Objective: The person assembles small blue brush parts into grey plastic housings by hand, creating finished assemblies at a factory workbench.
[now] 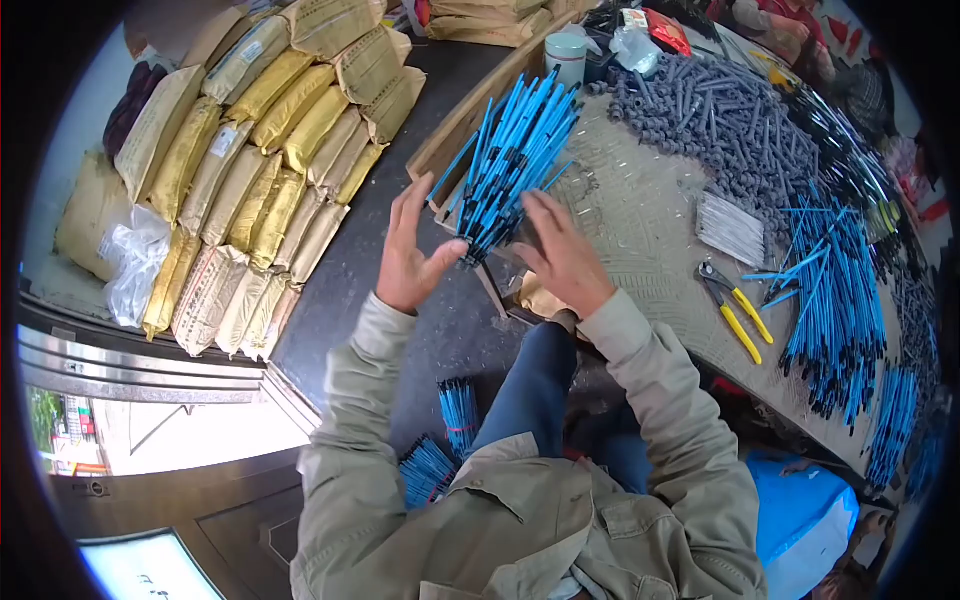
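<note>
A loose sheaf of thin blue sticks with black ends (510, 150) leans at the left edge of the worktable, its tops fanned out. My left hand (412, 255) is open at the sheaf's left side, its thumb pointing at the lower black ends. On the other side my right hand (565, 255) is also open, with fingers bent a little and close to the sticks. Neither hand is wrapped round the sheaf; whether a fingertip touches it I cannot tell. Between my hands, the sticks' lower ends are crowded together.
On the worktable (640, 220) lie a heap of grey plastic pieces (710, 120), white sticks (730, 228), yellow-handled pliers (735, 310) and more blue sticks (835, 310). Stacked paper sacks (250, 150) stand left. Tied blue bundles (458, 412) rest on the floor. A person (785, 30) sits across.
</note>
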Demonstrator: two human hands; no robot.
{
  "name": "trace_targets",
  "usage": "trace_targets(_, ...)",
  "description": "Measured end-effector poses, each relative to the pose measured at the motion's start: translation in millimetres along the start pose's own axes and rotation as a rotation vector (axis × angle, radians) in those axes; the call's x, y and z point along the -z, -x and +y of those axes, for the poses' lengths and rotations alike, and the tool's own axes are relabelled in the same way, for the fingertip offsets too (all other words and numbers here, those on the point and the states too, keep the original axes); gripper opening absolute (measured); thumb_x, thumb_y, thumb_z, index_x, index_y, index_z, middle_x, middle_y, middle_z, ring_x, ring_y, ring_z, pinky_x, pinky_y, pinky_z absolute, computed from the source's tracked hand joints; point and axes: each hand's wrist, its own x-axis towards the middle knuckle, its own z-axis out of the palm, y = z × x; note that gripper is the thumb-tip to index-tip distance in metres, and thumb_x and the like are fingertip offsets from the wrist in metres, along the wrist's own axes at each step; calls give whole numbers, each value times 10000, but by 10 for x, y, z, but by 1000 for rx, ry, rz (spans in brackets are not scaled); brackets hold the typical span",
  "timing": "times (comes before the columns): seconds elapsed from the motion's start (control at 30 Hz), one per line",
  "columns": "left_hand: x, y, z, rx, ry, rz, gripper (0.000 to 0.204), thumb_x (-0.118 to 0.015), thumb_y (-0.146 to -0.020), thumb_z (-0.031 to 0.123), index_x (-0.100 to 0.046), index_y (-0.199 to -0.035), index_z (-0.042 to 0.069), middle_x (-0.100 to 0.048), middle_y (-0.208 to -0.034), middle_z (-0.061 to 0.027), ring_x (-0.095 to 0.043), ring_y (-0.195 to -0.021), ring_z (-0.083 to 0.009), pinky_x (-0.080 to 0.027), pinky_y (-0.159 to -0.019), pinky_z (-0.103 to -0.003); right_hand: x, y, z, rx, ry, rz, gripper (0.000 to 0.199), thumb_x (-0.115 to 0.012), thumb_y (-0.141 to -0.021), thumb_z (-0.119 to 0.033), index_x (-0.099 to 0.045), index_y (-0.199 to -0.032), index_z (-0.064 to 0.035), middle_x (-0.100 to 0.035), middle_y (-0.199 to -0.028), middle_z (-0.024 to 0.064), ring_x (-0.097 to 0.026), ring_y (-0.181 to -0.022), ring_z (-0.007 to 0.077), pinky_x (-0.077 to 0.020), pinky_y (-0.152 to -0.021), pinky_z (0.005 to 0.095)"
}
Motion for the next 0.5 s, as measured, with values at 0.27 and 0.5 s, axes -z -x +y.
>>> trace_targets(0.27,-271,413,28,64,-56,367,420,-535,-816,124,-446,-1192,-39,-493,-1165,-173,-487,-1051,-291,-357,-919,-371,820,224,-39,49,321,40,343,-573,-772,-143,-507,-1093,-41,-474,-1163,166,-508,-1003,329,-437,-817,376)
trace_targets(0.5,-488,679,624,74,148,317,254,-494,-846,92,-534,-1057,-43,-546,-1035,-166,-528,-931,-266,-424,-809,-345,3509,765,608,-393,1175,225,70,-567,-738,-123,-584,-779,-69,-574,-770,129,-569,-749,315,-459,-627,410)
